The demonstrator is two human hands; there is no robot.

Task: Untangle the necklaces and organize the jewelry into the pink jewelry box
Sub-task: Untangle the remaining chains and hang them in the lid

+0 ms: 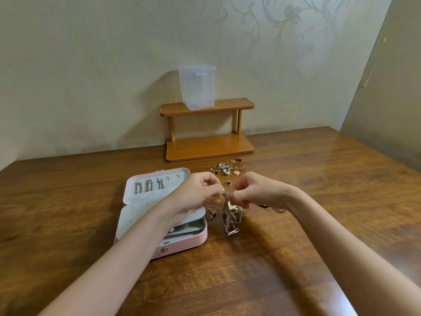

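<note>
Your left hand [199, 192] and right hand [255, 191] were raised close together above the table [319, 201], fingers curled, each pinching the top of the tangled necklaces [230, 215]. The pinch points sat just beside each other, with only a small gap between the two sets of fingertips. Exactly which strand each hand held could not be read; the detail there was too fine and slightly blurred.

The tangle hung straight down from your fingers. Its long axis ran roughly vertical in view, from the pinch toward the near edge of the table, and its lower end with a small rectangular pendant appeared to rest on the wood. Both hands were equally near its top. A few loose strands spread on the table just left of the hanging bunch, touching or nearly touching the box wall; which, I cannot tell.

The pink jewelry box [182, 244] lay open directly left of the tangle, under your left wrist, with its lid toward the far edge. Three chains [149, 185] were already hung in the lid. The left hand was the nearer one for any placement there.

Small loose jewelry [225, 169] was scattered beyond your hands, toward the far edge. Behind it stood a wooden shelf [209, 144] against the wall, carrying a clear plastic container [197, 87].

Judgement: untangling was in progress; pulling the hands apart sideways would likely be the next need.
</note>
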